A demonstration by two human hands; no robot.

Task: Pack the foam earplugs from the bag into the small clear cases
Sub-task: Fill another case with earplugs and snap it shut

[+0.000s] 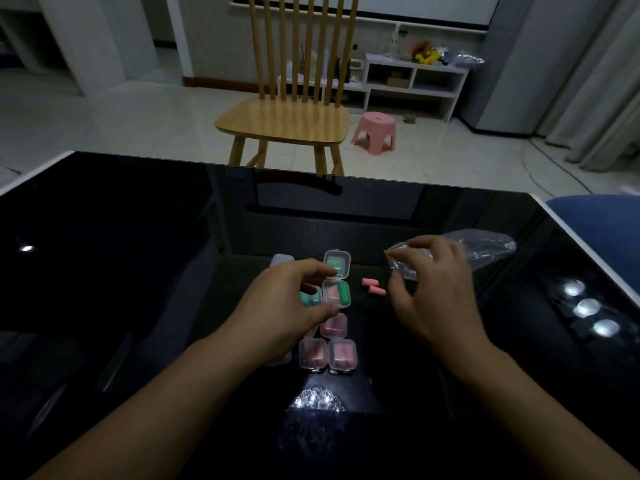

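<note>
Nearest me, low in the frame's centre, two closed clear cases [327, 353] holding pink plugs sit side by side on the glossy black bench [104, 271]. Just above them my left hand [287, 303] has its fingers curled in a loose pinch over an open case [336, 294] with a green plug inside. To the right my right hand [433, 289] pinches the clear plastic bag [481, 249]. Between the hands, two loose pink earplugs [373, 286] lie on the bench. Beyond stands a wooden chair [284, 119].
</note>
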